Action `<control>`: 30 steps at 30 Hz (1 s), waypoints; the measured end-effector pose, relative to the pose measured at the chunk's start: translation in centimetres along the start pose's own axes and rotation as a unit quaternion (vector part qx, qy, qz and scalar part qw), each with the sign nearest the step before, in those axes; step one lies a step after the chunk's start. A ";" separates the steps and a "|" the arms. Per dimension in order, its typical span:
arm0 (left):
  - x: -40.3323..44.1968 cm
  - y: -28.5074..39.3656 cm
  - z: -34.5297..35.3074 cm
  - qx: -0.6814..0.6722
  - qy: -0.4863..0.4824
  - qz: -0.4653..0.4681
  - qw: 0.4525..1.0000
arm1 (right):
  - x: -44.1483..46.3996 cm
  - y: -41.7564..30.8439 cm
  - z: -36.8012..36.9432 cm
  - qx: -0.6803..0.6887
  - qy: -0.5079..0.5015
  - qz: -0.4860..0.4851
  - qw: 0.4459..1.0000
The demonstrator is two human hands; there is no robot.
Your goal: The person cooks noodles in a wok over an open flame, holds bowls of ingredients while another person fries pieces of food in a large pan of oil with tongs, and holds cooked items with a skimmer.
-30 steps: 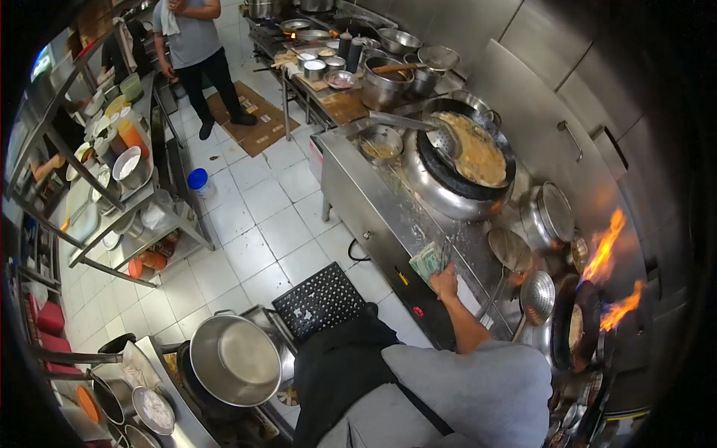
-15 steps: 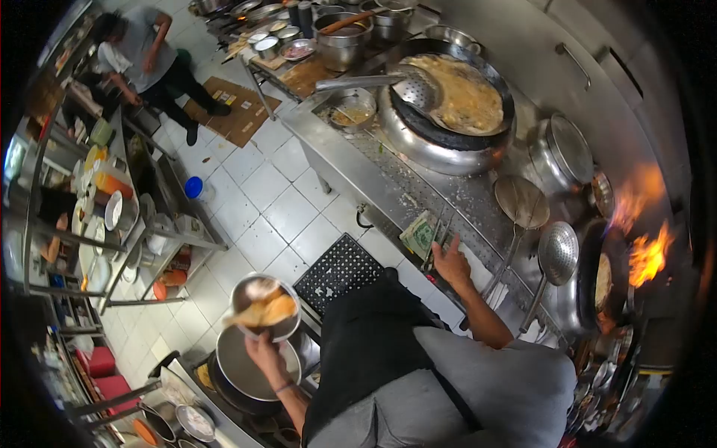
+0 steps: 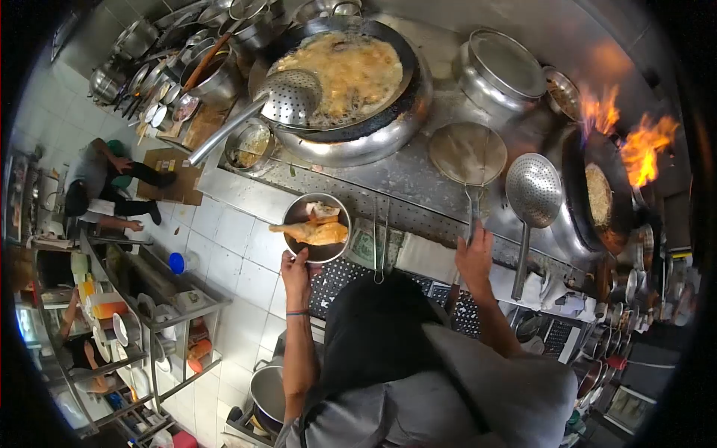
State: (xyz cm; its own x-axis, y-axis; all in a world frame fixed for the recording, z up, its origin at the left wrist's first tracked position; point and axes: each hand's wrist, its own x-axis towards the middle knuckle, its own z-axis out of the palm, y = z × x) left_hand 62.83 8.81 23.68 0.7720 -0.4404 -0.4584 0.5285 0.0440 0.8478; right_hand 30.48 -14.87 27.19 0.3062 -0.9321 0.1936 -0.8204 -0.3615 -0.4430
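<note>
My left hand grips the rim of a round metal bowl. Golden chicken pieces lie in it, one poking over the left rim. Closed around the handle of a wire-mesh skimmer is my right hand; the skimmer's round head rests on the steel counter. A perforated ladle lies to its right. Metal tongs and a green printed paper like a banknote are at the counter's front edge, between my hands. Behind the bowl, a large wok holds bubbling oil with a perforated scoop across its rim.
Flames rise beside a second wok at the right. A lidded steel pot stands at the back. A small strainer bowl sits left of the large wok. Another person is at the far left, near metal shelving.
The view has turned toward the stove. My left hand has brought the bowl of chicken up to the counter's front edge. My right hand, open before, has closed on the skimmer's handle.
</note>
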 end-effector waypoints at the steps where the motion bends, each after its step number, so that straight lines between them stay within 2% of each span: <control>1: 0.3 -0.2 -0.2 -0.005 -0.011 0.008 1.000 | -0.3 1.3 0.4 -0.018 -0.027 0.014 0.999; 3: -0.3 0.9 0.4 0.021 -0.010 -0.032 0.999 | -0.8 3.2 1.3 -0.025 -0.056 0.022 0.998; 6: -0.5 1.4 -0.7 0.062 -0.037 -0.074 0.995 | -0.1 2.8 0.0 0.021 -0.134 0.110 0.985; 7: -0.6 1.6 -1.5 0.095 -0.050 -0.087 0.990 | -0.5 3.6 1.1 -0.030 -0.099 0.099 0.990; 8: -0.8 2.4 -2.0 0.129 -0.065 -0.101 0.984 | -0.2 3.1 0.6 -0.010 -0.107 0.112 0.988; 9: -1.2 3.9 -3.2 0.218 -0.108 -0.110 0.964 | 0.0 2.8 -0.2 0.010 -0.113 0.127 0.985; 10: -1.3 5.5 -4.5 0.305 -0.131 -0.080 0.940 | 0.0 2.4 -0.6 0.029 -0.117 0.145 0.982; 11: -0.4 7.3 -6.5 0.383 -0.150 -0.041 0.911 | -0.7 3.0 -0.3 -0.006 -0.045 0.052 0.998; 12: 0.6 9.2 -8.7 0.455 -0.168 -0.004 0.874 | -1.1 2.3 -0.8 -0.009 -0.044 0.064 0.997; 14: 3.7 14.1 -11.2 0.586 -0.121 0.212 0.773 | -0.8 0.6 -2.6 -0.017 -0.040 0.076 0.996; 16: 3.5 21.0 -6.0 0.622 0.013 0.260 0.739 | -0.9 0.7 -3.0 -0.011 -0.046 0.087 0.995; 18: 8.3 23.8 -4.7 0.526 0.009 0.417 0.741 | -1.2 0.8 -3.3 0.014 -0.031 0.058 0.998; 19: 9.4 25.4 -2.7 0.523 0.000 0.482 0.703 | -1.1 -1.0 -4.9 0.041 -0.052 0.074 0.995; 20: 10.3 26.8 -0.9 0.516 -0.006 0.545 0.661 | -0.9 -1.3 -4.9 0.075 -0.001 0.030 0.997; 21: 12.1 27.6 -0.1 0.546 0.002 0.591 0.594 | -0.6 -1.1 -4.8 0.110 0.048 -0.014 0.993; 22: 14.1 27.9 0.5 0.574 0.010 0.632 0.521 | -0.5 -5.8 -8.0 0.240 0.006 0.080 0.968; 23: 16.3 28.0 0.6 0.623 -0.009 0.591 0.512 | -0.4 -10.5 -11.3 0.357 -0.012 0.182 0.916; 25: 19.4 28.5 0.9 0.713 -0.047 0.506 0.483 | -0.9 -14.8 -12.4 0.418 0.000 0.148 0.896; 26: 19.8 28.8 1.1 0.739 -0.036 0.476 0.476 | -1.2 -16.0 -12.4 0.450 0.010 0.127 0.884; 27: 20.1 29.0 1.5 0.762 -0.024 0.445 0.469 | -2.1 -16.8 -12.0 0.438 -0.042 0.135 0.888; 28: 20.1 29.1 1.8 0.784 -0.012 0.412 0.464 | -3.3 -17.5 -11.0 0.476 -0.046 0.151 0.865; 29: 20.9 29.1 1.5 0.792 -0.009 0.432 0.431 | -4.4 -18.3 -9.9 0.512 -0.052 0.165 0.842; 30: 21.4 29.0 0.8 0.795 -0.017 0.434 0.424 | -4.9 -19.0 -9.3 0.546 -0.060 0.179 0.816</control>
State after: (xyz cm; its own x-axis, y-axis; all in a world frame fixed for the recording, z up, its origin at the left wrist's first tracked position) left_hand 94.34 -0.08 38.68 0.4124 -0.8905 0.1921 -0.8759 -0.4456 -0.1851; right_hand 40.08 -3.26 42.75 0.2405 -0.9543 -0.1775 0.0314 0.1904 -0.9812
